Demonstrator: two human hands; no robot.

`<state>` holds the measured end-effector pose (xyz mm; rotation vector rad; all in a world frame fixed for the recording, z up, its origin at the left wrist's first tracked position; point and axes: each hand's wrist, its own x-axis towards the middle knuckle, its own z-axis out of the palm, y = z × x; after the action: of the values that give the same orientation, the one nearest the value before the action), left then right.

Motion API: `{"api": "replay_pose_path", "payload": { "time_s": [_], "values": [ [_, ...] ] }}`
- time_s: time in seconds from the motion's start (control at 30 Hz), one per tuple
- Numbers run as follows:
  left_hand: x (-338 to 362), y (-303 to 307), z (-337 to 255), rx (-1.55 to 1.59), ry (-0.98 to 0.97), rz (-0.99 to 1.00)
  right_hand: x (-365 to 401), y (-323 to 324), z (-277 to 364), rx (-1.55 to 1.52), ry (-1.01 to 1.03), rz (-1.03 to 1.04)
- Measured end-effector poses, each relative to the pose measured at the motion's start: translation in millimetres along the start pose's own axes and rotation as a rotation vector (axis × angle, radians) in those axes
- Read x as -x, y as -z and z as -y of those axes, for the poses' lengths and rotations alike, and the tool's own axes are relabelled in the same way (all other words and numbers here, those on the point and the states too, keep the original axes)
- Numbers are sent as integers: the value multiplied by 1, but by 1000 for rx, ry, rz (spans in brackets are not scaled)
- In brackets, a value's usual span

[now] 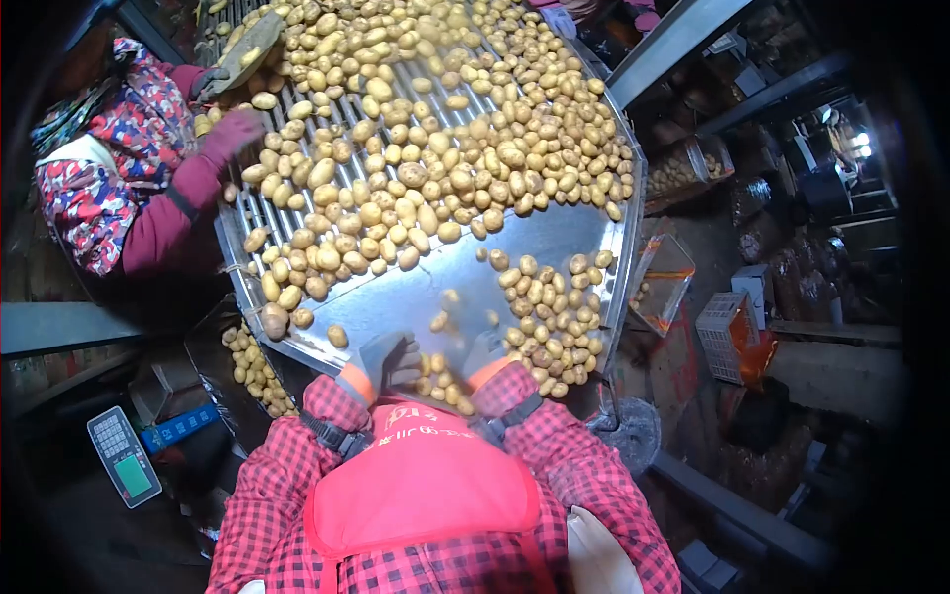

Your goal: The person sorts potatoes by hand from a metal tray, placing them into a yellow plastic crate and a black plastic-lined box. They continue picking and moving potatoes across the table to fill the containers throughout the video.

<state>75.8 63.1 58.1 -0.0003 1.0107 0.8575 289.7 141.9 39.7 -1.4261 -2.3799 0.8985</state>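
Observation:
My left hand (390, 359), in a grey glove with an orange cuff, is at the near edge of the metal sorting table (396, 284). Its fingers are apart with nothing between them. My right hand (482, 353), gloved alike, is smeared by motion beside a pile of potatoes (547, 315) on the bare sheet metal. Between my hands several potatoes (442, 379) lie close to my red apron (424, 475), and a few blurred ones appear just above them. A single potato (337, 336) rests left of my left hand.
Many potatoes (515, 148) cover the metal rollers (348, 91) beyond. At the left a co-worker's gloved hands (234, 135) reach over the rollers, one holding a scoop-like piece (249, 48). A scale display (124, 455) and a box of potatoes (255, 368) are lower left; crates (727, 337) stand right.

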Motion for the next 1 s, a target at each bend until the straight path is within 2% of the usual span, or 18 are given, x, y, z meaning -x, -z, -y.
{"api": "replay_pose_path", "payload": {
  "time_s": [0.07,0.1,0.17,0.2,0.23,0.27,0.33,0.4,0.43,0.47,0.53,0.57,0.63,0.7,0.8,0.83,0.93,1.0],
  "values": [
    [-3,-14,-4,199,139,54,6,12,20,-284,243,67],
    [-12,2,4,259,157,110,-3,21,15,-97,261,42],
    [-3,3,6,-5,-7,-6,-37,46,-9,273,285,-1],
    [2,4,6,-135,-92,-65,-46,47,-45,157,87,-86],
    [8,8,4,-842,-439,72,-44,46,-72,160,-3,-151],
    [9,16,4,-804,-427,38,-41,46,-99,156,-94,-215],
    [4,26,-1,-730,-405,-27,-20,45,-110,318,-65,-229],
    [-4,23,-17,-95,-95,-206,-5,47,-102,332,-21,-76],
    [-3,34,-20,21,-44,-235,1,51,-98,301,3,51],
    [-4,41,-20,136,12,-262,3,56,-101,246,-21,33],
    [-5,41,-28,-85,-25,-406,13,71,-116,135,-78,-14],
    [-12,62,-26,-293,-66,-494,24,55,-153,-111,-245,-259],
    [-22,94,-17,-759,-225,-602,17,65,-197,43,-527,-527],
    [-18,105,-13,-1271,-463,-627,2,90,-198,334,-754,-390],
    [-10,73,-23,-1405,-466,-622,-10,76,-234,469,-762,-83],
    [-13,80,-20,-1405,-531,-621,-11,73,-236,417,-752,-117],
    [-8,75,-24,-1312,-462,-622,8,79,-272,552,-759,-272],
    [-16,96,-19,-1253,-436,-623,14,85,-296,651,-750,-384]
  ]
}}
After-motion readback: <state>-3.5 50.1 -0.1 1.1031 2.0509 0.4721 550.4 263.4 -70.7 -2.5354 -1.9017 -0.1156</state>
